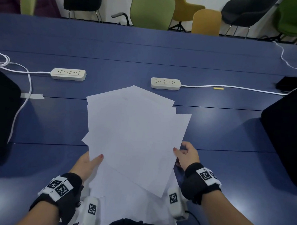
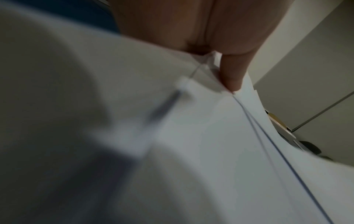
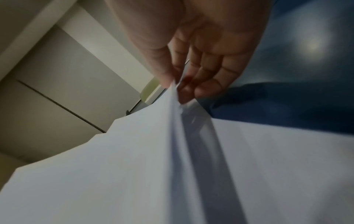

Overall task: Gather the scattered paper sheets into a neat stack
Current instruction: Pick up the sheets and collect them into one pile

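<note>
**Loose sheets held over blue table**

A fanned bundle of white paper sheets (image 1: 134, 129) is held above the blue table (image 1: 221, 135), corners askew. The left hand (image 1: 87, 166) pinches the near-left edge, thumb on top; the right hand (image 1: 187, 155) pinches the right edge, fingers (image 3: 203, 84) curled underneath. Two power strips (image 1: 68, 74) lie beyond.

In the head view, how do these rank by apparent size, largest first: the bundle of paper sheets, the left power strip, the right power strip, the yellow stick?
1. Paper sheets, largest.
2. Left power strip and right power strip: look alike, not ranked.
3. Yellow stick, smallest.
</note>
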Motion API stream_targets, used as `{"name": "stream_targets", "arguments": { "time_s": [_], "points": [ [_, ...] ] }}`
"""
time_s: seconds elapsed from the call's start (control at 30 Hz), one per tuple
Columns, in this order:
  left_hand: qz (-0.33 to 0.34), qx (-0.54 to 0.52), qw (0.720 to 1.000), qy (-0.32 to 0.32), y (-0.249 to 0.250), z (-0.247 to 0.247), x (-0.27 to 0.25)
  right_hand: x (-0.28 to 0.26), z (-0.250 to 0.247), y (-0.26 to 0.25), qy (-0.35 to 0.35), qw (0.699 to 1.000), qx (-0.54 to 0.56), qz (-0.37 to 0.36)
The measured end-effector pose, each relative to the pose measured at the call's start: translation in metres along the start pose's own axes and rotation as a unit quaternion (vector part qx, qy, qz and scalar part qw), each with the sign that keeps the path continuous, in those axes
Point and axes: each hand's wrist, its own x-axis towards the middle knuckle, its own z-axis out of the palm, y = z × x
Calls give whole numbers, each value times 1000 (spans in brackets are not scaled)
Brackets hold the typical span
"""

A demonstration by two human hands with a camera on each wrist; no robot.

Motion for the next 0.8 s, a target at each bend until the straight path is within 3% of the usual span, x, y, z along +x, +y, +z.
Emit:
{"name": "stream_targets", "arguments": {
  "time_s": [0.17, 0.4, 0.5, 0.63, 0.8],
  "points": [
    [-30, -34, 999, 20, 0, -2, 2, 15, -15, -3, 39, 996, -78, -29],
    [-49, -60, 997, 19, 0, -5, 4, 18, -32, -5, -71, 979, -187, -33],
    [-50, -53, 997, 30, 0, -7, 5, 21, -33, -2, -46, 987, -155, -13],
    [-67, -44, 997, 25, -7, -11, 7, 27, -32, -3, 5, 1000, -13, 10],
    [-68, -35, 997, 8, -5, -9, 6, 42, -27, -10, 65, 998, 0, -23]
  ]
}}
